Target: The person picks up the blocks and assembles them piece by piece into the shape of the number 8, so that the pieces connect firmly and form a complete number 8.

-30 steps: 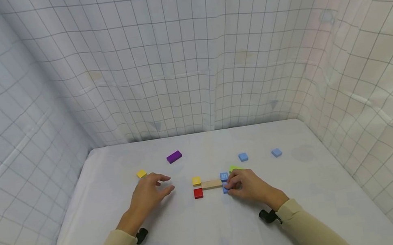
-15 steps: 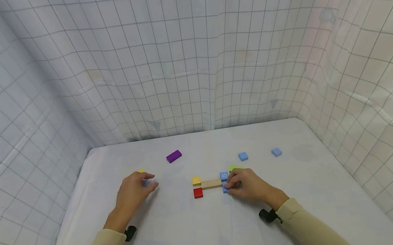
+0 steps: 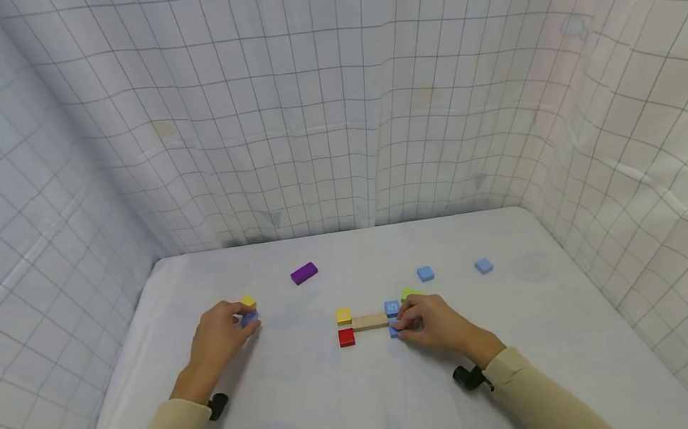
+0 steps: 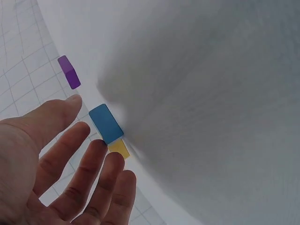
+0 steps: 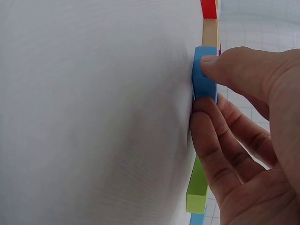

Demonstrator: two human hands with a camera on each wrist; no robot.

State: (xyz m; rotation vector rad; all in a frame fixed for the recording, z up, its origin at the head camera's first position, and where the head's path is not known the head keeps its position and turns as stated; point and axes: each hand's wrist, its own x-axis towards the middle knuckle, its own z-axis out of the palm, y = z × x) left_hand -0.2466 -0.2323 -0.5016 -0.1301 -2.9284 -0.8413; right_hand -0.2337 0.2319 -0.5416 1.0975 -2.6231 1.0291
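My left hand [image 3: 213,334] is at a blue block [image 3: 249,318] on the left side of the table. In the left wrist view, thumb and fingers are spread apart beside this blue block [image 4: 106,123], not closed on it. A yellow block [image 3: 248,301] lies just behind. My right hand [image 3: 438,324] pinches another blue block [image 3: 393,330] between thumb and fingers; the right wrist view shows the thumb on that blue block [image 5: 205,84]. It lies by the right end of a wooden block [image 3: 369,322], with a numbered blue block [image 3: 391,308] behind it.
At the wooden block's left end lie a yellow block [image 3: 343,316] and a red block [image 3: 346,337]. A green block [image 3: 412,293] is partly hidden behind my right hand. Farther back are a purple block [image 3: 304,273] and two blue blocks, one nearer [image 3: 425,273], one farther right [image 3: 484,266].
My left hand has moved left, from near the middle of the table to the blue block in front of the yellow one. My right hand stays in place on its block.
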